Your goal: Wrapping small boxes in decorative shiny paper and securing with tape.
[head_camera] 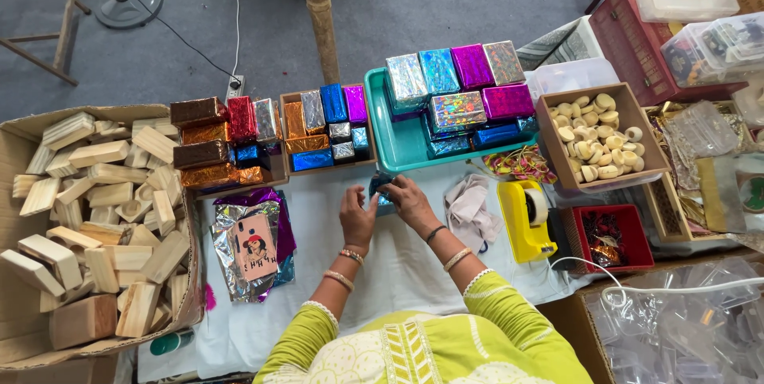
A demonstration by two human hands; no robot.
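Both hands on a small blue foil-wrapped block [380, 190] at the middle of the white-covered table [398, 265].

The left hand [357, 215] and right hand [410, 199] are curled around the block from either side, fingers closed on it — it sits just in front of the teal tray [390, 141] stacked with shiny wrapped blocks. A cardboard box of bare wooden blocks [95, 217] is off to the left, loose foil sheets [251, 245] lie near the left hand, and a yellow tape dispenser [525, 221] stands right of the right hand — with a crumpled cloth [469, 210] between.
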